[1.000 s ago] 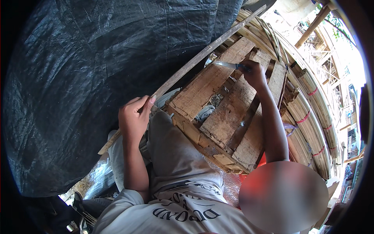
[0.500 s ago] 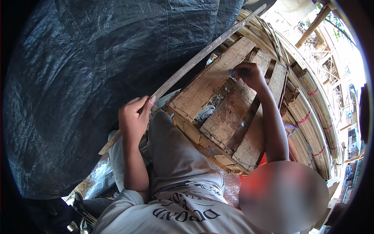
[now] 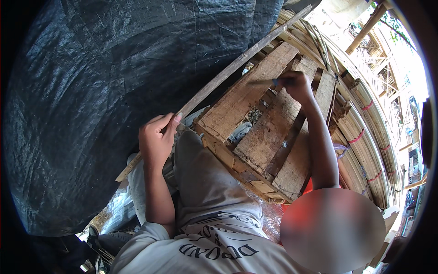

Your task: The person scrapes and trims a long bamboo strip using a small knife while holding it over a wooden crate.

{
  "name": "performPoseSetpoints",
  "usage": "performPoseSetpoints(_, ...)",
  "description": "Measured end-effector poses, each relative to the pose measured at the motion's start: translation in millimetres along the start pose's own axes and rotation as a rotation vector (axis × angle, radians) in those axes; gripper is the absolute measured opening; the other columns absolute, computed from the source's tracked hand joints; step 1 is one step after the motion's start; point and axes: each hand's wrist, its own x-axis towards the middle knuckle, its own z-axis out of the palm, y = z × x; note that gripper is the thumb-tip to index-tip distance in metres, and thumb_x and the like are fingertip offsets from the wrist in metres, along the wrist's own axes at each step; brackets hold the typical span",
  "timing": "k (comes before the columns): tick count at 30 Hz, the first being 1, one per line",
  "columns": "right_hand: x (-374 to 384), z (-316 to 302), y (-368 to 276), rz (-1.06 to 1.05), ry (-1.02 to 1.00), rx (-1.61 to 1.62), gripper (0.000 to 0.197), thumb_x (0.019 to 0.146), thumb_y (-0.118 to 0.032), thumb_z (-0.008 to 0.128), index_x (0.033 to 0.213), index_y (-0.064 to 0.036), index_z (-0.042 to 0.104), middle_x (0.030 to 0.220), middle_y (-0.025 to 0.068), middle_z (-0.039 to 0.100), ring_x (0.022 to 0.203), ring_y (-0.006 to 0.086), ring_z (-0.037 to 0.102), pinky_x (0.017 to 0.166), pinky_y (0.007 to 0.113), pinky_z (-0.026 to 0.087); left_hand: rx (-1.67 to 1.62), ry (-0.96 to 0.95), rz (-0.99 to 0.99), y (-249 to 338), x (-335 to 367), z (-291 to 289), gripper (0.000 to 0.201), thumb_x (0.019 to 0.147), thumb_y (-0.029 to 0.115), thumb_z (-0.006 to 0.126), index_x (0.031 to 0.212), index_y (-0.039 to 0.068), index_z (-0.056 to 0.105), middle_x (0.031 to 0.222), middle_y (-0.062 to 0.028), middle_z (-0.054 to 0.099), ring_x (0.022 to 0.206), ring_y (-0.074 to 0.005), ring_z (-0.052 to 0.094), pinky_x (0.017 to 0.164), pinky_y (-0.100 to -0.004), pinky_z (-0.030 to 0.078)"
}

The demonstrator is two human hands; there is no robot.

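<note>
A long, thin, greyish wooden strip point(image 3: 237, 63) slants from the lower left up to the far right. My left hand point(image 3: 157, 134) is closed around it near its lower end, thumb on top. My right hand point(image 3: 295, 85) grips the handle of a knife point(image 3: 263, 82) above the pallet; its blade points left and looks smeared by motion. The blade is apart from the strip. Under the knife, a rough wooden pallet point(image 3: 260, 150) stands beside my leg, with gaps between its planks. Shavings and a crumpled light wrapper point(image 3: 239, 131) show in one gap.
A black tarpaulin point(image 3: 114, 91) covers the left side and far left. Bundles of pale wooden strips point(image 3: 356, 132), tied with red bands, lie along the right. A wooden post point(image 3: 366, 29) stands at the far right. Something red point(image 3: 308, 186) shows by the pallet's near corner.
The knife in my right hand has tilted, and the hand has shifted very slightly. My left hand and the wooden strip stay in place.
</note>
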Motion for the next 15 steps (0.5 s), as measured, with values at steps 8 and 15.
performPoseSetpoints(8, 2.0, 0.9, 12.9, 0.005, 0.226, 0.118, 0.013, 0.087, -0.005, 0.077, 0.099, -0.0079, 0.080, 0.084, 0.0090, 0.077, 0.074, 0.0164, 0.072, 0.072, 0.031, 0.055, 0.004, -0.012, 0.001, 2.0, 1.6, 0.2, 0.023, 0.098, 0.017, 0.074, 0.100, -0.006, 0.075, 0.073, -0.0080, 0.069, 0.060, -0.0099, 0.063, 0.055, -0.0251, 0.046)
performPoseSetpoints(15, -1.0, 4.0, 1.3, -0.159, -0.038, -0.005, 0.010, 0.088, -0.006, 0.076, 0.097, -0.0074, 0.079, 0.088, 0.0143, 0.077, 0.080, 0.0256, 0.075, 0.074, 0.037, 0.057, -0.014, -0.009, 0.008, -0.7, 0.4, 0.1, 0.023, 0.098, 0.017, 0.074, 0.099, -0.006, 0.075, 0.074, -0.0082, 0.069, 0.060, -0.0098, 0.063, 0.055, -0.0251, 0.047)
